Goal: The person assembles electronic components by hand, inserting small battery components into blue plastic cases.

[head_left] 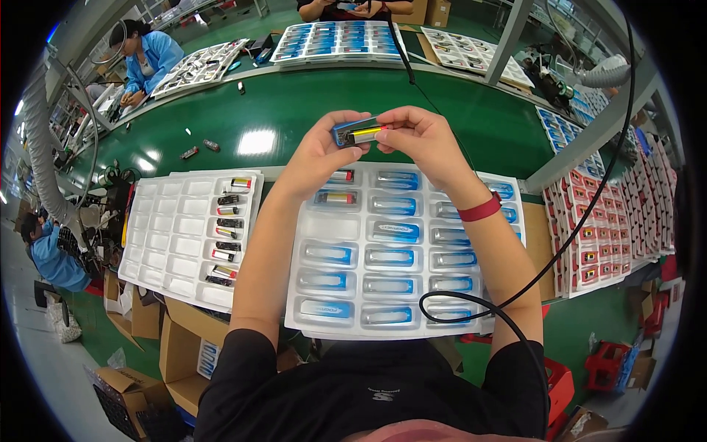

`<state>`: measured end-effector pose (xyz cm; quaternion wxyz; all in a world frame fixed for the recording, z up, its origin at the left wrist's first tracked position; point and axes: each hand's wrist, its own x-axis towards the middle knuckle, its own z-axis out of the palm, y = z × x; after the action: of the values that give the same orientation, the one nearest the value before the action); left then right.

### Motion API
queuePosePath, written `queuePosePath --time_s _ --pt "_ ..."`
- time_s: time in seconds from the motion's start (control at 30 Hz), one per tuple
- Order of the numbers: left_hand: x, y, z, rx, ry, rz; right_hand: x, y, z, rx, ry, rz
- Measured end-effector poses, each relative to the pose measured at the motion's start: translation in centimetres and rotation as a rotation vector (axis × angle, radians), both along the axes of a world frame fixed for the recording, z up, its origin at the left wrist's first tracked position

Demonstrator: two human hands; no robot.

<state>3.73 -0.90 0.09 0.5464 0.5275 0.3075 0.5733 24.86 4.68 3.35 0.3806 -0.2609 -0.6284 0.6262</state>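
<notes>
Above the green bench, my left hand (320,151) is closed around a small blue casing (339,135). The thumb and fingers of my right hand (426,144) pinch a yellow battery cell (364,135) that lies in the casing's open side. Whether the cell is fully seated cannot be made out. Below my hands is a white compartment tray (331,227) with rows of blue-and-clear casings (394,233). Two of its compartments, at the upper left, hold pieces with yellow-and-red cells (337,197). My forearms hang over this tray and hide parts of it.
Left of me, another white tray (180,245) has battery assemblies (223,256) along its right column. Two loose cells (211,145) lie on the green bench (479,110). A black cable (582,232) loops past my right arm. Stacked trays (589,228) stand at right; co-workers sit beyond.
</notes>
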Motion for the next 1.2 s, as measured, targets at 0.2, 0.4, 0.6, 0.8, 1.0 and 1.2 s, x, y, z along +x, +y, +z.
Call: queuePosePath --time_s 0.2,0.4,0.6,0.8,1.0,1.2 --pt "0.3 -0.2 0.0 -0.007 0.038 -0.030 -0.4 0.2 -0.9 0.040 -0.015 -0.103" --pt "0.5 -0.1 0.1 -0.041 0.037 -0.005 -0.7 0.3 -1.8 0.106 0.000 -0.171" --pt "0.4 0.0 -0.4 -0.027 0.047 -0.041 -0.9 0.2 -1.8 0.043 -0.005 -0.187" --pt "0.9 0.3 -0.7 -0.010 0.091 0.040 -1.3 0.1 -3.2 0.316 -0.051 -0.283" --pt "0.9 0.6 -0.8 -0.001 0.117 0.071 -1.2 0.3 -2.8 0.673 -0.182 -0.506" --pt "-0.5 0.1 -0.9 0.210 0.393 0.319 -0.8 0.8 -2.3 0.540 -0.159 -0.129"
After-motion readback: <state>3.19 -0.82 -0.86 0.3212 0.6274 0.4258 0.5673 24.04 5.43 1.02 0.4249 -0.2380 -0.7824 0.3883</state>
